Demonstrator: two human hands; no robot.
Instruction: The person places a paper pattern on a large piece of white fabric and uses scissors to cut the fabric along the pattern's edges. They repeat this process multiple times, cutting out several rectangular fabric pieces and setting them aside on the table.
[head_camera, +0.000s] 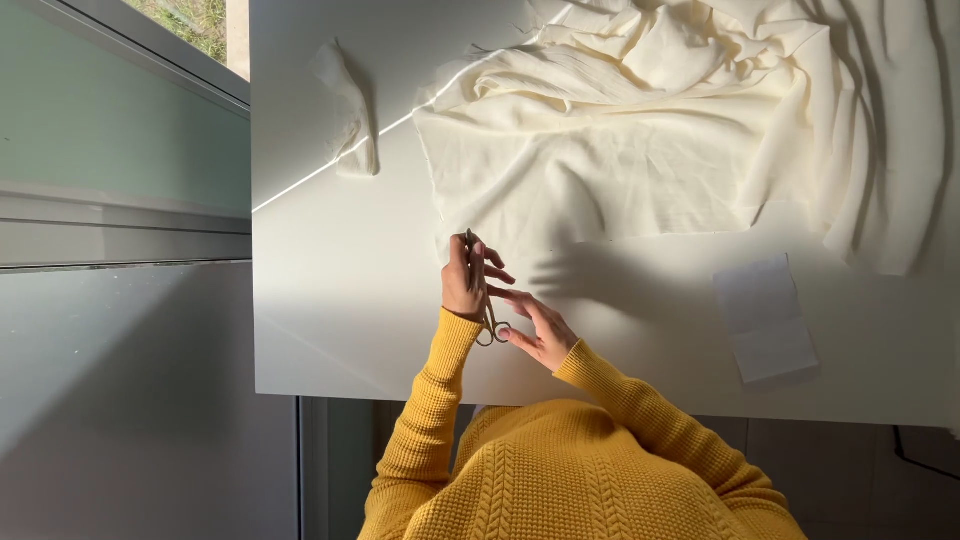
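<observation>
Scissors (484, 300) of a dull metal colour are gripped in the left hand (465, 280), blades pointing up toward the near edge of the cream fabric (620, 150) spread on the white table (340, 300). The right hand (538, 335) is held open, its fingertips touching the scissor handles. A small fabric scrap (350, 120) lies to the left, and a folded white paper (768, 318) to the right.

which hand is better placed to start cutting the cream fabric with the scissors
Left. The left hand already grips the scissors beside the cream fabric edge; the right hand only touches the handles.
</observation>
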